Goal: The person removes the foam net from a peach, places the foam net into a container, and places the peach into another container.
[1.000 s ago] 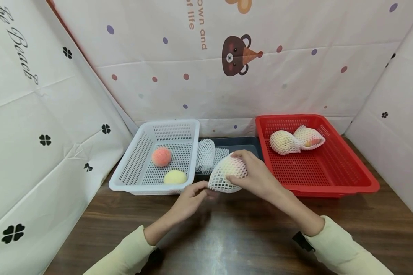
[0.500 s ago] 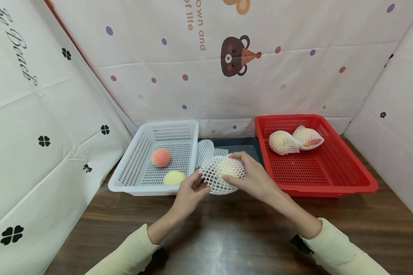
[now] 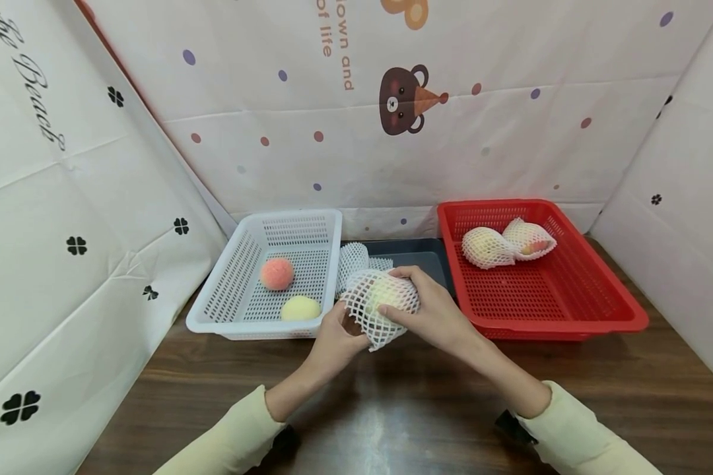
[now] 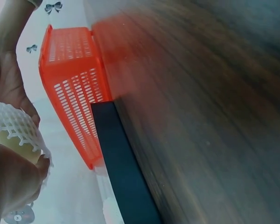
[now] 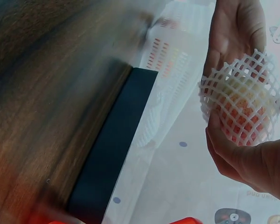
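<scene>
Above the table, in front of the dark tray, my right hand (image 3: 434, 310) grips a yellow-and-red peach (image 5: 245, 112) inside a white foam net (image 3: 365, 310). Its thumb presses the near side in the head view, fingers over the top. My left hand (image 3: 335, 340) holds the net's loose left edge, its thumb at the lower rim; some of its fingertips are hidden behind the mesh. From the left wrist, the bare yellow side of the peach shows at the net's mouth. Spare foam nets (image 3: 352, 262) lie at the left end of the dark tray (image 3: 416, 254).
A white basket (image 3: 204, 316) on the left holds a red-pink ball-like fruit (image 3: 276, 274) and a pale yellow one (image 3: 300, 308). The red basket (image 3: 570, 324) on the right holds two net-wrapped fruits (image 3: 488, 247). Patterned cloth walls stand behind and at both sides of the wooden table (image 3: 440, 409).
My left hand has moved from the net's pointed lower-left end to its mouth, which now spreads wider. The wrapped peach has shifted slightly left, and its yellow side shows more.
</scene>
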{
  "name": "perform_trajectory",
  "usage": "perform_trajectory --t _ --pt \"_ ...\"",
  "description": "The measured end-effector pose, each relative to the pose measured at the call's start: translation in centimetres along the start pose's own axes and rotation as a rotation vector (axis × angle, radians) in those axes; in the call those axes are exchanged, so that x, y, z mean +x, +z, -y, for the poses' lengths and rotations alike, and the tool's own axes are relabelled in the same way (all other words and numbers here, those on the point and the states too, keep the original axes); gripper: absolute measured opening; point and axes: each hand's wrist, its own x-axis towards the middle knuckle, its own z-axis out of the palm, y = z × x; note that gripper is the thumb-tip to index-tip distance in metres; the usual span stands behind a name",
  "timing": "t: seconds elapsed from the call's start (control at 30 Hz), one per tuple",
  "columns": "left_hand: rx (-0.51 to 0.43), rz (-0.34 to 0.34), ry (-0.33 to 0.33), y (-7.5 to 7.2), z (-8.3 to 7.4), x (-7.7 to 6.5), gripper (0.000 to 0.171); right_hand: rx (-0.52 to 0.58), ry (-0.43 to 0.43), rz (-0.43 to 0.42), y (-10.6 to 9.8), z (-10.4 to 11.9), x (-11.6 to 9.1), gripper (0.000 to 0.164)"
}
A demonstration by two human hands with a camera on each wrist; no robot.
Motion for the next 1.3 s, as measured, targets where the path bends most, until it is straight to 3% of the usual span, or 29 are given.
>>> perform_trajectory --t 0.5,1.1,1.3 --pt "0.121 -0.102 0.039 0.7 -0.5 0.3 0.063 0.031 -0.014 0.012 0.0 0.2 -0.1 0.064" --pt "0.035 -0.043 0.094 -0.3 -0.7 0.2 0.070 -0.020 -0.060 -0.001 -2.1 0.1 0.0 0.048" --pt "0.082 -0.044 0.126 -0.9 -1.0 0.2 0.072 -0.008 -0.080 -0.004 -3.2 -0.2 0.2 0.037"
